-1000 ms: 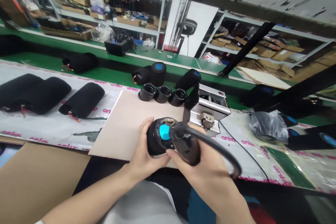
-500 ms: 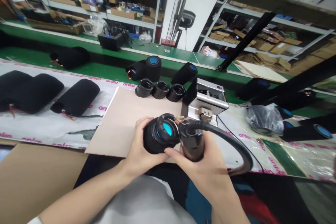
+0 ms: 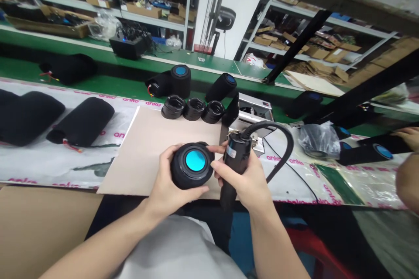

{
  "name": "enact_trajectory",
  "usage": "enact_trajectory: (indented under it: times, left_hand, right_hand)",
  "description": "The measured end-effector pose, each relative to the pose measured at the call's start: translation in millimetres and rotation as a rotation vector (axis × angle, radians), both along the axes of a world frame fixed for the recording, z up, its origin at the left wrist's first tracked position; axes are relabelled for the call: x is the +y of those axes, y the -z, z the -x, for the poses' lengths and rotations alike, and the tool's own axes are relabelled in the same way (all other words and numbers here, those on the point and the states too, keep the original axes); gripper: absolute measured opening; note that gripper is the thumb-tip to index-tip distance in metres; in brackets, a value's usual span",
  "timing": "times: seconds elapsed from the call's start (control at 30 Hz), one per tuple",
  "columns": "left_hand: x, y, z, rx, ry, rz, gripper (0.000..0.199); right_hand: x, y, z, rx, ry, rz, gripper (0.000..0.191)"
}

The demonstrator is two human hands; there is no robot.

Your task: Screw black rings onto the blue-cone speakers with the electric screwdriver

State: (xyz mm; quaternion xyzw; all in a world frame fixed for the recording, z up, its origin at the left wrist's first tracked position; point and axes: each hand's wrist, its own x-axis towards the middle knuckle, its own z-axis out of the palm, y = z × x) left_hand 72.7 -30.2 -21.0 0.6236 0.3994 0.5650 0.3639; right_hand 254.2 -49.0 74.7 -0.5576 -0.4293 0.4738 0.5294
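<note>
My left hand (image 3: pixel 166 178) is wrapped round a black cylindrical speaker (image 3: pixel 176 168), whose bright blue round end (image 3: pixel 195 160) faces up toward me. In my right hand (image 3: pixel 247 178) is a black electric screwdriver (image 3: pixel 237 157), held upright, with a thick black cable (image 3: pixel 290 139) looping from its top to the right. The right fingertips reach the speaker's right edge, where a dark ring-like part partly shows behind the rim. Beneath both hands lies a beige cardboard sheet (image 3: pixel 140 152). Beyond it stand stacks of black rings (image 3: pixel 195 109).
A metal screw feeder (image 3: pixel 253 113) stands behind the screwdriver. More black speakers (image 3: pixel 87 122) lie at left, with wires showing, and others (image 3: pixel 222 87) stand at the back. At right are a plastic bag (image 3: pixel 319 139) and another person's hand (image 3: pixel 409 137).
The black ring that tilted over the speaker's blue end is off it, leaving the end uncovered. The screwdriver's top has swung up and away from me. Another person's hand has appeared at right.
</note>
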Motion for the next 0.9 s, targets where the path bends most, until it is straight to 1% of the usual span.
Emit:
enact_trajectory:
  times: [0.07,0.13,0.2,0.27,0.3,0.37,0.5,0.6,0.67,0.73,0.8,0.9]
  left_hand:
    - [-1,0.6,1,-0.014,-0.005,-0.021,0.097]
    - [-2,-0.4,5,-0.023,-0.057,-0.063,0.096]
    - [-1,-2.8,13,-0.012,-0.173,-0.111,0.093]
    - [1,-5.6,22,0.019,-0.294,-0.124,0.091]
    - [2,-6.7,25,0.041,-0.328,-0.108,0.092]
    - [5,-7.3,29,0.086,-0.330,-0.054,0.097]
    - [5,-3.8,34,0.112,-0.222,0.046,0.105]
    - [6,-4.1,46,0.082,-0.035,0.095,0.105]
    - [8,-8.3,57,0.072,0.098,0.101,0.101]
    - [13,-14.3,66,0.072,0.194,0.104,0.101]
    - [17,-19.2,72,0.058,0.259,0.119,0.103]
    - [23,-21.4,75,0.016,0.298,0.166,0.104]
  right_hand:
    - [0,3.3,-2,-0.006,0.024,0.003,0.048]
    - [2,9.3,-8,-0.170,0.045,0.059,0.048]
    - [5,18.4,-15,-0.399,0.054,0.147,0.050]
    - [11,29.0,-19,-0.556,0.066,0.210,0.050]
    - [15,34.0,-19,-0.601,0.073,0.220,0.051]
    - [26,42.6,-14,-0.695,0.070,0.219,0.054]
    - [50,53.7,4,-0.820,-0.011,0.169,0.057]
    - [60,59.5,13,-0.852,-0.067,0.166,0.058]
    - [62,61.7,13,-0.857,-0.074,0.160,0.060]
    - [62,61.7,11,-0.859,-0.074,0.142,0.061]
    - [62,59.5,8,-0.856,-0.072,0.125,0.062]
    - [64,53.8,5,-0.831,-0.054,0.120,0.059]
